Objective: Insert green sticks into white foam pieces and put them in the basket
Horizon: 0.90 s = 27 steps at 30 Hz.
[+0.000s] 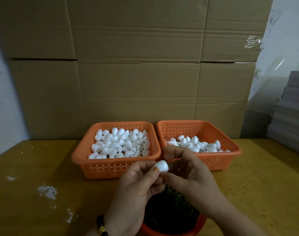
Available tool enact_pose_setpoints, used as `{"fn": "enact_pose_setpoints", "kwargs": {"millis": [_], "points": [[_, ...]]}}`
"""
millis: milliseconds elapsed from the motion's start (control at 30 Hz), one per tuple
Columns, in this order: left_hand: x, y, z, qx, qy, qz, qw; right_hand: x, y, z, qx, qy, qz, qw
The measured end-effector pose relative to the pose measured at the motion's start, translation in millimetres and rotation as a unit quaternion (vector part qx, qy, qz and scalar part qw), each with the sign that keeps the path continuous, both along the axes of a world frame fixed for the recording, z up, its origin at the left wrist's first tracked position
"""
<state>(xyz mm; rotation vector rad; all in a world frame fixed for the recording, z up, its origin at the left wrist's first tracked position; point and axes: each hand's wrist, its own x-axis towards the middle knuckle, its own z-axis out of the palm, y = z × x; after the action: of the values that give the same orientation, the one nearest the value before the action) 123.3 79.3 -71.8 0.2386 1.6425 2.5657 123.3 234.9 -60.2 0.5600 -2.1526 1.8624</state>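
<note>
— What is held at lower centre of the frame?

— A white foam piece (161, 166) is pinched by the left hand (138, 183); a green stick (173, 163), only faintly seen, appears to be pinched by the right hand (188, 171) and pressed into it.

— And beyond?

— The insertion step is judged under way. Next, a drop into the right basket (218, 159) is called for; loose pieces fill the left basket (80, 155), upper centre-left.

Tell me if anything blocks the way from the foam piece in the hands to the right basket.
Nothing visible does. The foam piece is pinched in the left hand, the right hand at its stick end. The right basket sits just behind the hands, its top open, with only foam pieces lying inside.
</note>
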Motion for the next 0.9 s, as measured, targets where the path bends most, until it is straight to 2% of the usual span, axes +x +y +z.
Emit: {"fn": "enact_pose_setpoints", "kwargs": {"millis": [133, 267, 367, 433, 533, 600, 700, 800, 900], "points": [[1.4, -1.4, -1.9, -0.101, 0.081, 0.043, 0.991, 0.1, 4.4, 2.9, 0.093, 0.032, 0.004, 0.995], [1.1, -0.9, -4.0, -0.141, 0.103, 0.068, 0.982, -0.6, 5.4, 5.6, 0.074, 0.044, 0.016, 0.996], [-0.7, -2.9, -4.3, -0.155, 0.114, 0.093, 0.977, -6.0, 13.8, 10.9, 0.059, 0.034, -0.031, 0.997], [-2.7, -4.4, -4.9, -0.170, 0.114, 0.112, 0.972, -15.1, 26.0, 13.0, 0.076, 0.035, -0.109, 0.990], [-4.1, -4.0, -6.2, -0.187, 0.110, 0.120, 0.969, -38.5, 48.2, 12.5, 0.183, 0.054, -0.250, 0.949], [-4.3, -3.2, -7.7, -0.197, 0.108, 0.120, 0.967, -58.0, 60.4, 12.4, 0.266, 0.063, -0.301, 0.914], [-5.0, -2.7, -9.0, -0.201, 0.107, 0.121, 0.966, -84.1, 70.6, 18.1, 0.367, 0.043, -0.304, 0.878], [-5.9, -3.2, -8.9, -0.201, 0.110, 0.123, 0.966, -104.4, 75.2, 23.7, 0.453, -0.029, -0.280, 0.846], [-6.6, -4.2, -8.9, -0.203, 0.112, 0.123, 0.965, -117.1, 74.2, 23.9, 0.469, -0.065, -0.292, 0.831]]}}
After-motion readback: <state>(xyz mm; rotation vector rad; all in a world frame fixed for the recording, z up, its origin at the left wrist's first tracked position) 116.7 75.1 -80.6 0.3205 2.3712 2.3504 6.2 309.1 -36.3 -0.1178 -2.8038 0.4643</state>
